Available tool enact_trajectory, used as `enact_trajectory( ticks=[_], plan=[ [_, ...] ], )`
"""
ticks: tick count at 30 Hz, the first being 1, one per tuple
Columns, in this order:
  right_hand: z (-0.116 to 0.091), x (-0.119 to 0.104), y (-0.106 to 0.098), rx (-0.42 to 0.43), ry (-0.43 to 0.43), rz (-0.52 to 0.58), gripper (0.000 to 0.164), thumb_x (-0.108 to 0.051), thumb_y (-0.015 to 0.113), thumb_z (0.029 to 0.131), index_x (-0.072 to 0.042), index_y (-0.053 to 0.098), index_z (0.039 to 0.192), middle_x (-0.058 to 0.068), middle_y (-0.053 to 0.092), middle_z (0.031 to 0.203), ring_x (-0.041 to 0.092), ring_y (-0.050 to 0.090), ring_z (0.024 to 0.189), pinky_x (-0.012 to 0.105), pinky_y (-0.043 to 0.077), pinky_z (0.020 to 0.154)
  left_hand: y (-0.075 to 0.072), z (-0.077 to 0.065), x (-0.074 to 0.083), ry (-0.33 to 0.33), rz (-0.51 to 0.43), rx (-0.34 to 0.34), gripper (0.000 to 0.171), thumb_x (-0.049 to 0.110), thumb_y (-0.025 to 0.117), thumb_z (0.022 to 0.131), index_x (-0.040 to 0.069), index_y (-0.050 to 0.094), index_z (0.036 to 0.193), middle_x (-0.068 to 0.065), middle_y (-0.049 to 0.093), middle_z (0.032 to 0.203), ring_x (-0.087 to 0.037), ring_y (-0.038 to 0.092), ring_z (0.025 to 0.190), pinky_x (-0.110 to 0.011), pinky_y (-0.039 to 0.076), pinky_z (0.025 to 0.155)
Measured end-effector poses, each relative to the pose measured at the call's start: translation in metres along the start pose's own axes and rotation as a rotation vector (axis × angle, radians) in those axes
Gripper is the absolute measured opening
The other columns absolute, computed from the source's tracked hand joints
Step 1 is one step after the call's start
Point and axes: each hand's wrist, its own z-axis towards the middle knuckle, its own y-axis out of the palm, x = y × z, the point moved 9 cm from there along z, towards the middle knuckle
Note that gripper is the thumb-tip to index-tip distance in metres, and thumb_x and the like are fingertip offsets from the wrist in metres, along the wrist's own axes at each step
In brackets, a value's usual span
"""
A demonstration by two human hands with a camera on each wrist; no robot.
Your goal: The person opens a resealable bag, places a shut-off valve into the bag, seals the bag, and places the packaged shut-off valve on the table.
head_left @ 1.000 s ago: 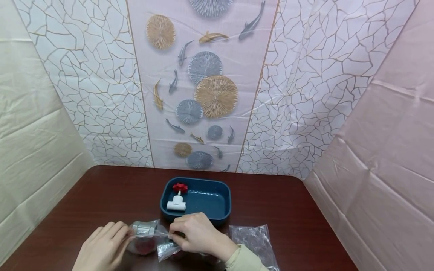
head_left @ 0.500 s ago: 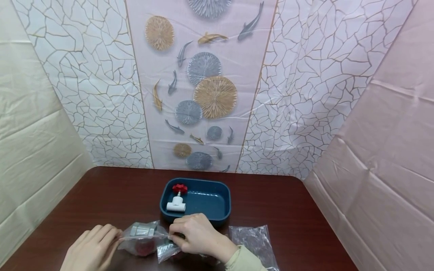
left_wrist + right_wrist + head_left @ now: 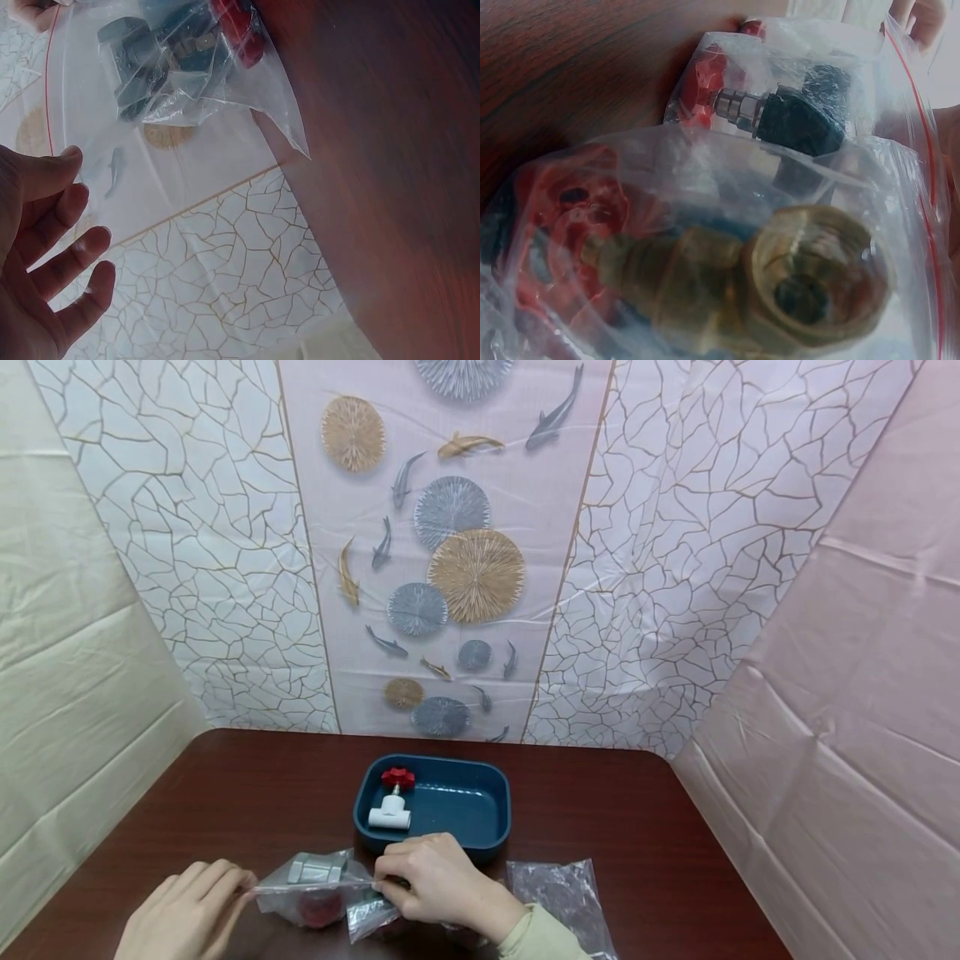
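Observation:
My left hand pinches the left end of a clear zip-lock bag's top edge between thumb and forefinger. Its other fingers are spread and bent in the left wrist view. My right hand pinches the same edge at its right end, so the edge runs taut between the hands. Inside the bag is a grey-green valve with a red handle. In the right wrist view, a brass valve with a red handwheel lies in another clear bag, in front of the grey-green one.
Behind the hands a blue tray holds a white T-shaped valve with a red handwheel, at its left end. A flat clear bag lies right of my right hand on the dark wooden table. Patterned cloth hangs behind.
My left hand has moved left and slightly toward me along the bag's top edge, and more of the bag shows stretched out. The right hand has stayed nearly still.

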Motion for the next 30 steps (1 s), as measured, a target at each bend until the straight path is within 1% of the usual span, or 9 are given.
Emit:
enact_trajectory(
  ticks=[1, 3, 7, 9, 11, 15, 20, 25, 30],
  plan=[
    [0.0, 0.0, 0.0, 0.003, -0.002, -0.008, 0.007, -0.028, 0.06, 0.089, -0.031, 0.063, 0.083, -0.023, 0.051, 0.077, -0.011, 0.045, 0.066, 0.008, 0.036, 0.059, 0.0, 0.0, -0.001, -0.008, 0.002, -0.011, 0.044, 0.046, 0.029, 0.098, 0.02, 0.06, 0.082, 0.014, 0.053, 0.082, -0.009, 0.05, 0.072, -0.029, 0.036, 0.063],
    [-0.001, 0.0, -0.001, 0.008, -0.005, -0.01, 0.007, -0.028, 0.06, 0.089, -0.031, 0.063, 0.083, -0.023, 0.052, 0.077, -0.011, 0.046, 0.066, 0.008, 0.037, 0.06, -0.001, -0.001, -0.001, -0.005, 0.004, -0.006, 0.044, 0.046, 0.029, 0.098, 0.019, 0.06, 0.082, 0.014, 0.053, 0.081, -0.01, 0.05, 0.072, -0.029, 0.036, 0.063],
    [-0.002, 0.0, -0.001, 0.013, -0.004, -0.006, 0.007, -0.027, 0.06, 0.089, -0.031, 0.063, 0.083, -0.023, 0.052, 0.077, -0.011, 0.046, 0.067, 0.008, 0.037, 0.06, -0.005, 0.0, 0.002, 0.024, 0.001, 0.051, 0.041, 0.044, 0.032, 0.098, 0.019, 0.06, 0.08, 0.014, 0.052, 0.079, -0.009, 0.05, 0.07, -0.029, 0.036, 0.063],
    [-0.002, 0.001, -0.001, 0.013, 0.001, 0.003, 0.007, -0.027, 0.06, 0.088, -0.03, 0.064, 0.083, -0.023, 0.052, 0.077, -0.011, 0.046, 0.066, 0.008, 0.036, 0.059, -0.006, 0.001, 0.003, 0.031, -0.004, 0.064, 0.041, 0.043, 0.033, 0.098, 0.018, 0.061, 0.08, 0.015, 0.053, 0.08, -0.009, 0.05, 0.07, -0.028, 0.035, 0.063],
    [-0.002, 0.002, -0.001, 0.012, 0.007, 0.013, 0.008, -0.026, 0.06, 0.089, -0.03, 0.064, 0.083, -0.023, 0.051, 0.077, -0.011, 0.045, 0.065, 0.007, 0.035, 0.058, -0.005, 0.001, 0.002, 0.024, -0.01, 0.053, 0.042, 0.043, 0.033, 0.098, 0.018, 0.061, 0.081, 0.015, 0.053, 0.08, -0.009, 0.05, 0.071, -0.028, 0.035, 0.063],
    [-0.002, 0.003, -0.001, 0.013, 0.014, 0.022, 0.008, -0.025, 0.06, 0.089, -0.029, 0.064, 0.083, -0.022, 0.051, 0.077, -0.012, 0.043, 0.063, 0.007, 0.034, 0.057, -0.001, 0.0, 0.0, -0.011, -0.011, -0.004, 0.044, 0.045, 0.031, 0.098, 0.019, 0.062, 0.083, 0.016, 0.054, 0.082, -0.009, 0.05, 0.074, -0.027, 0.035, 0.064],
    [-0.003, 0.004, -0.002, 0.009, 0.036, 0.027, 0.008, -0.025, 0.06, 0.088, -0.028, 0.066, 0.084, -0.022, 0.053, 0.077, -0.012, 0.043, 0.063, 0.006, 0.035, 0.057, 0.0, 0.002, 0.002, -0.02, -0.018, -0.025, 0.045, 0.045, 0.03, 0.098, 0.019, 0.063, 0.083, 0.016, 0.054, 0.083, -0.008, 0.05, 0.075, -0.026, 0.035, 0.063],
    [-0.005, 0.008, 0.0, -0.004, 0.08, 0.037, 0.008, -0.028, 0.06, 0.089, -0.028, 0.067, 0.088, -0.021, 0.055, 0.081, -0.012, 0.046, 0.067, 0.006, 0.037, 0.058, 0.0, 0.004, 0.005, 0.009, -0.033, -0.018, 0.046, 0.045, 0.029, 0.097, 0.017, 0.063, 0.086, 0.013, 0.055, 0.088, -0.009, 0.05, 0.077, -0.025, 0.036, 0.063],
    [-0.003, 0.008, 0.0, 0.007, 0.104, 0.004, 0.009, -0.031, 0.059, 0.09, -0.028, 0.067, 0.09, -0.02, 0.055, 0.086, -0.011, 0.049, 0.07, 0.007, 0.039, 0.06, 0.008, 0.01, 0.012, 0.056, -0.047, -0.023, 0.04, 0.041, 0.028, 0.094, 0.02, 0.061, 0.084, 0.013, 0.053, 0.088, -0.008, 0.049, 0.075, -0.026, 0.036, 0.06]
  ],
)
